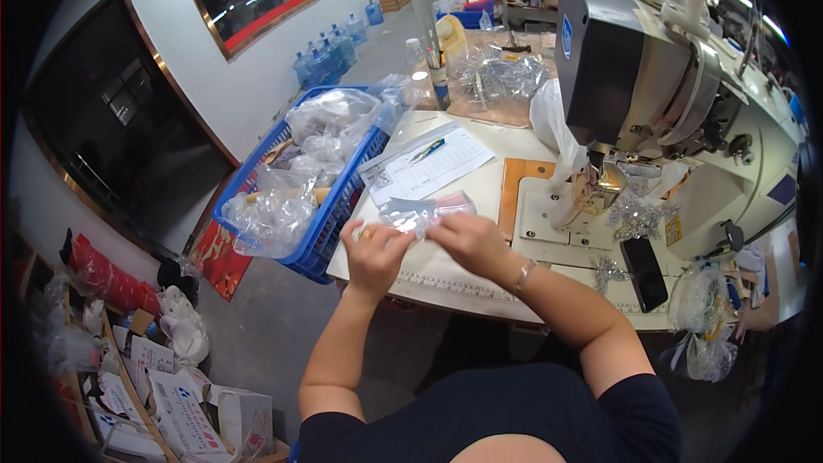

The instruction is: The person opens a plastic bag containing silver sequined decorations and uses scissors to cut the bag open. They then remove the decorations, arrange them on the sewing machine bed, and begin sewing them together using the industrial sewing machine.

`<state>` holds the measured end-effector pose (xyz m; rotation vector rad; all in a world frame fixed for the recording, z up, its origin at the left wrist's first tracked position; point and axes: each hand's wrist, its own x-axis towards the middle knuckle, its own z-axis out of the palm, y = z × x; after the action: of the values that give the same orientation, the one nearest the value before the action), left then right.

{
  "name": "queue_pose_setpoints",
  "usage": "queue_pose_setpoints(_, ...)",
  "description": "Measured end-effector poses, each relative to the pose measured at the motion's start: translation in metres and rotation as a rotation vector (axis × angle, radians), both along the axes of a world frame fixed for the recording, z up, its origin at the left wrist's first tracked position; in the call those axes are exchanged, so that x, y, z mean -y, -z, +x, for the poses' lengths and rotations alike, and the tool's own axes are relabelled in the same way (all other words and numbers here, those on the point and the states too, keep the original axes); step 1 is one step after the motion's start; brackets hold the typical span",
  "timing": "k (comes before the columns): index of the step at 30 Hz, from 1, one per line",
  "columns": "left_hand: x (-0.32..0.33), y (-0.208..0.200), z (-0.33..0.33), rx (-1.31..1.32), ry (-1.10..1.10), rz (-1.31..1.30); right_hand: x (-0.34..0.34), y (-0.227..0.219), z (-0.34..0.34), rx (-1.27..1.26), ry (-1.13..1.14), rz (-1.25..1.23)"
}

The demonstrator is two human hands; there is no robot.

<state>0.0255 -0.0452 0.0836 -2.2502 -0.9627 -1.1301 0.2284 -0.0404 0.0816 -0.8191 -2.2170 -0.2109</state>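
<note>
1. head view: the left hand [373,253] and the right hand [471,244] work close together over the near part of a white desk [486,185].
2. the left fingers are bent, pinching the near edge of a clear plastic bag [416,210] (a gold-coloured ring [365,233] sits on one of them).
3. the right fingers grip the same edge farther right; a bracelet [525,273] circles that wrist.
4. the bag is low over the desk, between the hands and a printed sheet [403,176]; something pinkish shows toward its right end, too unclear to name.
5. on the sheet lies a slim green-and-dark tool [429,150].
6. left of the desk, a blue basket [319,253] is heaped with clear plastic packages [330,120].
7. to the right stands a sewing machine [604,69], with a black phone [645,274] lying near it.
</note>
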Motion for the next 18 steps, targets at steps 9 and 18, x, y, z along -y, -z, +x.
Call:
queue_pose_setpoints(9, -0.104, 0.046, 0.014, -0.045, 0.053, -0.577, -0.09, 0.036, -0.002, 0.043, 0.269, -0.387)
queue_pose_setpoints(18, -0.08, 0.046, 0.021, 0.013, 0.03, -0.317, -0.069, 0.045, -0.005, -0.169, 0.214, -0.304)
